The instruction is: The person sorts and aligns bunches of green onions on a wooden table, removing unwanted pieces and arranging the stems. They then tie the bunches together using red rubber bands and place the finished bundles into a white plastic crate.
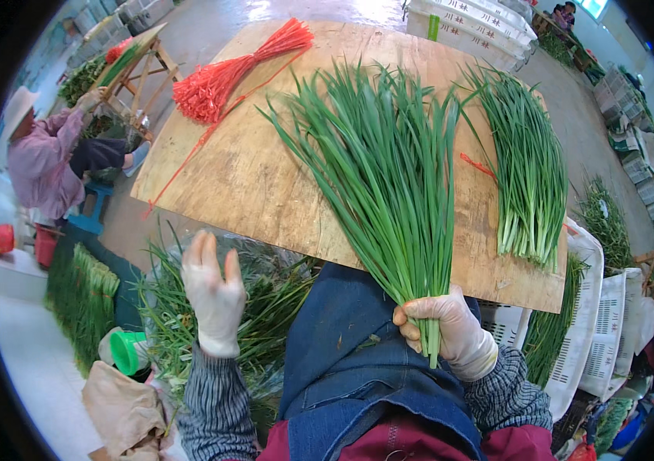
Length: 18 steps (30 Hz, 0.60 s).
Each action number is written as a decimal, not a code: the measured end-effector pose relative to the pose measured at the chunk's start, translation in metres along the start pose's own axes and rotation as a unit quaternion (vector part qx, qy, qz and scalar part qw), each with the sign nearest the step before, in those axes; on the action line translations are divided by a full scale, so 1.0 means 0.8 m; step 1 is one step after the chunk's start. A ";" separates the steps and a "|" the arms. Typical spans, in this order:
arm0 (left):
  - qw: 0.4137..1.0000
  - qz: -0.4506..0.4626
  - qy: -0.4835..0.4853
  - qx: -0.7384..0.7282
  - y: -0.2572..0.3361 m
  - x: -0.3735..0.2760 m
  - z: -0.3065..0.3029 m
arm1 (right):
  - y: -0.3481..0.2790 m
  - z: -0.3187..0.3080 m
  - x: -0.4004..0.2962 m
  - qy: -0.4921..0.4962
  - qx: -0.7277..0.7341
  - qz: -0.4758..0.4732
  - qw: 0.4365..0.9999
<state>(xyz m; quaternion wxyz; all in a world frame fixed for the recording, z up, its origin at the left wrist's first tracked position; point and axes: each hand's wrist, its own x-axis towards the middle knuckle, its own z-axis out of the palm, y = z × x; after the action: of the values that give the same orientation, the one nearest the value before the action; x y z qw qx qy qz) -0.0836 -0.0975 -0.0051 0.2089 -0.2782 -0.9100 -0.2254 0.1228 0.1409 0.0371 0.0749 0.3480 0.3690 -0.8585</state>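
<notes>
My right hand, in a pale thin glove, grips a bunch of Chinese chives near the cut stem ends; its leaves fan out over a plywood board. My left hand, gloved too, is raised with spread fingers and nothing in it, left of the board's near edge and above loose greens in a clear plastic bag. A second pile of chives lies on the board's right side, with a red strip beside it. A tied bundle of red plastic strips lies at the upper left.
At the left, a person in a hat sits by another slanted board. White plastic crates stand beyond my board, and another crate at the right. Chive bundles and a green container are at the lower left.
</notes>
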 end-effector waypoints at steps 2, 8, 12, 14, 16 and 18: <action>0.970 -0.063 -0.098 -0.212 0.017 -0.020 -0.028 | -0.002 0.019 -0.002 -0.019 0.035 -0.019 0.999; 0.659 -0.238 -0.440 -0.562 0.105 -0.034 -0.022 | 0.031 0.023 0.012 -0.050 0.010 0.004 0.999; 0.553 -0.292 -0.447 -0.639 0.124 -0.013 -0.021 | 0.041 0.049 0.011 -0.070 0.041 -0.004 0.997; 0.572 -0.318 -0.368 -0.660 0.126 0.002 -0.040 | 0.044 0.074 0.011 -0.112 0.021 -0.026 0.993; 0.610 -0.286 -0.306 -0.673 0.120 0.025 -0.061 | 0.050 0.092 0.019 -0.185 0.039 -0.045 0.981; 0.636 -0.284 -0.282 -0.660 0.121 0.036 -0.076 | 0.058 0.111 0.025 -0.238 0.084 -0.044 0.967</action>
<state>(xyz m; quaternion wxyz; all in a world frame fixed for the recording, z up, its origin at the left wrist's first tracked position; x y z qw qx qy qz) -0.0321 -0.0455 0.0871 -0.3719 -0.1204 -0.5675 -0.7247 0.0777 0.0491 0.0400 0.0928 0.1221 0.2820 -0.9471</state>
